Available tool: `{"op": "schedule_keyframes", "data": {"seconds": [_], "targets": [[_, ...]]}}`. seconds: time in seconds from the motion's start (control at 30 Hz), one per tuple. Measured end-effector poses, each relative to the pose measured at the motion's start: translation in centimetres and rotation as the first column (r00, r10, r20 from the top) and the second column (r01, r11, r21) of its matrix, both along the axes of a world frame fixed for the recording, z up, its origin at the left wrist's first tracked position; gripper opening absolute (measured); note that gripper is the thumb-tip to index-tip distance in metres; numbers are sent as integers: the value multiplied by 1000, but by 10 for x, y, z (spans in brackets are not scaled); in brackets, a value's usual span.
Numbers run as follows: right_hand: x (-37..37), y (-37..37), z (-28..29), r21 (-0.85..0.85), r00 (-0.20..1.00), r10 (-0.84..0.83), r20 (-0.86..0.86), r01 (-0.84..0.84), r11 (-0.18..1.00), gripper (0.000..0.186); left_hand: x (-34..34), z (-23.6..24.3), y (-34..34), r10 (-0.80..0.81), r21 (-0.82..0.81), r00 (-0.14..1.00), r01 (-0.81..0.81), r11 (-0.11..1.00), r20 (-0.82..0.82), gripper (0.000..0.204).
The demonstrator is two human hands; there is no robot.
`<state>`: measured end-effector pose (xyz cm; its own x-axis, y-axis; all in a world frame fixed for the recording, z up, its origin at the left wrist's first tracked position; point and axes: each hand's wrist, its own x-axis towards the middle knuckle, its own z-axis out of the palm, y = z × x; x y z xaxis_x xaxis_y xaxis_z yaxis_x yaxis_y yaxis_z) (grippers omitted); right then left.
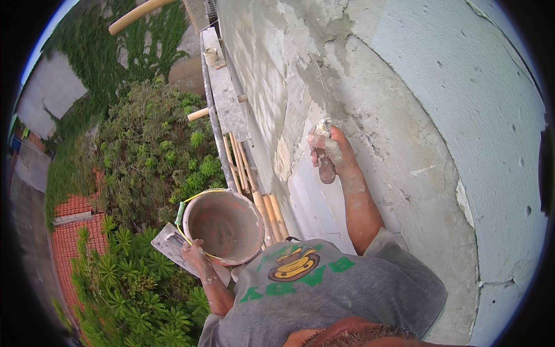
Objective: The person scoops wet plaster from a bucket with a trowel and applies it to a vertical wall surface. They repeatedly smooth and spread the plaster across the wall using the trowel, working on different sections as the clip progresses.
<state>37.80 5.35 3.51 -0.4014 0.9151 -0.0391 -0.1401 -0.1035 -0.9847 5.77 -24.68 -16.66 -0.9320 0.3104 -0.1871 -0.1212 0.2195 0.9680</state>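
Observation:
My right hand (pixel 335 150) is closed around a mortar-smeared trowel (pixel 327 171) held up against the grey plastered wall (pixel 399 144). The trowel's brown handle sticks out below my fist; its blade cannot be made out clearly. My left hand (pixel 198 254) grips the near-left rim of a round bucket (pixel 226 222), beside its yellow wire handle with a green grip. Grey mortar residue coats the bucket's inside. Under my left hand and the bucket, a grey flat board (pixel 171 242) juts out to the left. Wet mortar covers the fingers of my right hand.
A narrow scaffold plank (pixel 228 104) runs along the wall ahead, with a small pot (pixel 211 56) on it. Bamboo poles (pixel 272 211) stand between bucket and wall. Left of the scaffold is a drop to trees (pixel 139 260) and a red tiled roof (pixel 75 248).

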Motion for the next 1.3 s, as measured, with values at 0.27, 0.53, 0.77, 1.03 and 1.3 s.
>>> {"op": "schedule_keyframes", "data": {"seconds": [0.27, 0.53, 0.77, 1.03, 1.3], "targets": [[9, 23, 44, 22, 988, 1, -153, 2, 1000, 23, 5, -4, 7, 29, 86, 1000, -30, 996, 11, 12], [14, 19, 61, -7, 969, -83, -231, 83, 997, 23, 10, 16, 15, -16, 31, 999, 17, 999, -36, 9], [18, 3, 66, 40, 971, -144, -191, 154, 987, 26, 16, 28, 16, -113, 12, 990, 114, 993, -79, 9], [18, -29, 92, 60, 966, -218, -138, 228, 972, 26, 15, 29, 15, -141, -59, 986, 136, 989, -87, 8], [17, -45, 61, 203, 976, -208, -68, 218, 955, 27, 5, 1, 8, -94, -119, 981, 74, 990, -171, 14]]}}
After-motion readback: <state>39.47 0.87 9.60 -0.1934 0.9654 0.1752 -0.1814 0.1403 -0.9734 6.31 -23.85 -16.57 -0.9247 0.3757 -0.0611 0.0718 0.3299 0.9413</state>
